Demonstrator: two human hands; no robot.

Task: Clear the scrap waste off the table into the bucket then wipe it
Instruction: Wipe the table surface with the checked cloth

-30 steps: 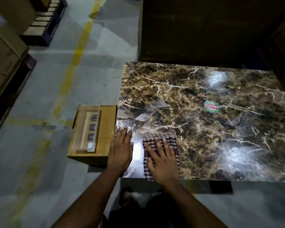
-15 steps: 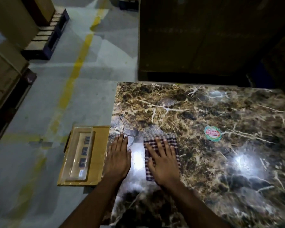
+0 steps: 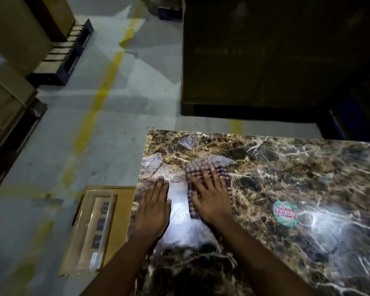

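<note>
my right hand [image 3: 212, 201] lies flat on the checked cloth [image 3: 205, 169], fingers straight and a little spread, pressing it down onto the table [image 3: 286, 167] rather than curling round it. the cloth shows past my fingertips on the far side and along both edges of my palm; it is dark red and white, bunched slightly at its far edge. my left hand [image 3: 153, 208] rests just beside it to the left, palm down on the bare marble, fingers straight and close together, holding nothing. a bright patch of reflected light sits on the tabletop between my two hands and spreads toward me under my wrists.

the table has a glossy brown marble-pattern top with pale veins. both hands are near its left edge. to the right of my right hand, apart from the cloth, a round green and red sticker [image 3: 285, 213] is stuck on the surface, and beyond it another glare patch shines.

off the table's left edge, down on the floor, a cardboard box [image 3: 120, 210] sits just beside the table, with a clear plastic tray [image 3: 95, 227] lying on top of it; small dark squares show through the tray. the grey concrete floor carries a yellow line [image 3: 98, 97] running away to the far side. a pallet [image 3: 66, 54] stands at the far left, and tall dark stacked cartons [image 3: 265, 50] rise beyond the table's far edge.
</note>
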